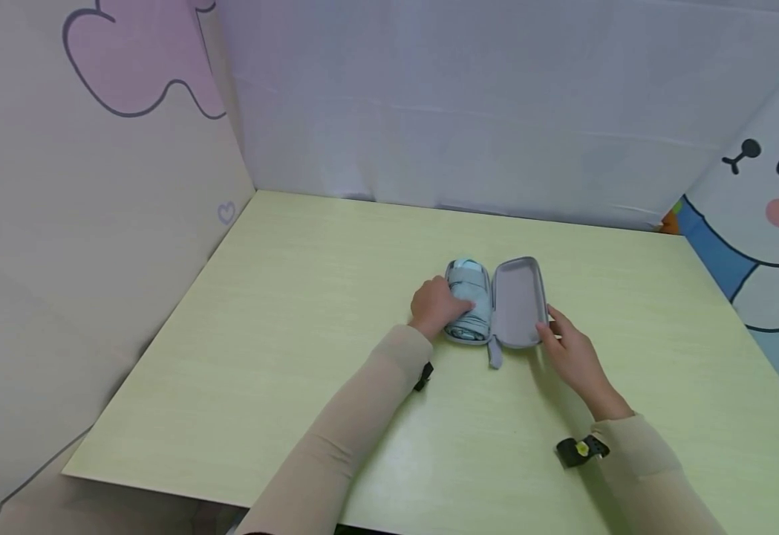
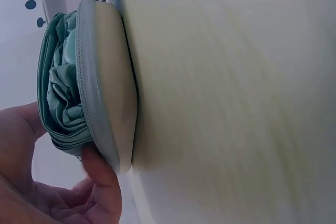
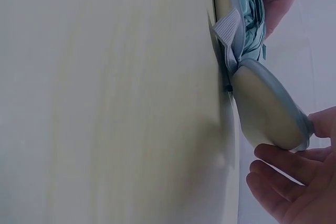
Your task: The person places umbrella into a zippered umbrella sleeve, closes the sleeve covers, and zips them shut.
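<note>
A grey zip case point(image 1: 518, 305) lies spread on the table like a book, its lid half on the right. In the left half sits a folded teal umbrella point(image 1: 468, 301) with a strap around it. My left hand point(image 1: 437, 305) grips the umbrella, thumb across its top and fingers at its outer side near the case's rim point(image 2: 89, 93). My right hand point(image 1: 572, 360) pinches the lid's outer edge between thumb and fingers. The lid point(image 3: 268, 111) is tilted, its outer edge above the table in the right wrist view. A pull tab point(image 1: 494, 353) hangs at the front.
The pale yellow table point(image 1: 282, 312) extends to both sides of the case. A white wall point(image 1: 463, 111) stands along its back edge, with a cartoon-printed panel point(image 1: 763, 215) at the right and another wall point(image 1: 95, 223) at the left.
</note>
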### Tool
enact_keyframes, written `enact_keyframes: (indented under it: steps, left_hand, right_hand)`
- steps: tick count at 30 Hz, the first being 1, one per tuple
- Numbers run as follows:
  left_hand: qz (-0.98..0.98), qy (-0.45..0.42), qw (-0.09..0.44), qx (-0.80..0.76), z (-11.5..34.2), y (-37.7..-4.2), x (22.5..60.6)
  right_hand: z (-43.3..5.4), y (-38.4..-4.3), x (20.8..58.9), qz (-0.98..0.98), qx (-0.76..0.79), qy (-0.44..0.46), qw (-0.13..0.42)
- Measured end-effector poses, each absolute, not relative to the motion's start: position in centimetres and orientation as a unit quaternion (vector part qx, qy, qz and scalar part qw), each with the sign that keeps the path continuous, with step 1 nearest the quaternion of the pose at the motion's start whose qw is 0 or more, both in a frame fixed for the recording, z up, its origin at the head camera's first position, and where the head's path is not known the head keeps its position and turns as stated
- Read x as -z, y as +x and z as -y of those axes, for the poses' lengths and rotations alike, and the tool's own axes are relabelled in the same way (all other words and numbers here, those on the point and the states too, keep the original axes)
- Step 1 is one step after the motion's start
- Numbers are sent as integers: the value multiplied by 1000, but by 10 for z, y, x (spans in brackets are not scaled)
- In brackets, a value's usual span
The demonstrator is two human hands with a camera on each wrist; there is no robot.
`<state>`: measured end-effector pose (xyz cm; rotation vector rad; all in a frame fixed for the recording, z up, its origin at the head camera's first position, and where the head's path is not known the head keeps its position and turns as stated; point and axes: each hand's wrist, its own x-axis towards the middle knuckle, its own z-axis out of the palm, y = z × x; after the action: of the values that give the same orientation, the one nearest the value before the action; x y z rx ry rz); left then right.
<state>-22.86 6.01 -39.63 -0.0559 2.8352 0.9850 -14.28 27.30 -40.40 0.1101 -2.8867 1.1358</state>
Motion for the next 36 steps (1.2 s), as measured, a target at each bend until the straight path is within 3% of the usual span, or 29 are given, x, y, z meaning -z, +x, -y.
enact_keyframes:
  steps: [9, 23, 36]
  left_hand:
    - [-921, -22, 81, -381, -54, -229, 403]
    - [-791, -106, 185, -574, -37, -241, 402]
    - [-781, -120, 194, -581, -37, -241, 402]
  right_hand:
    - [-271, -142, 405, 925, -376, 35, 31]
    - [-267, -143, 399, 926, -374, 30, 35]
    - [-255, -147, 396, 915, -396, 30, 67]
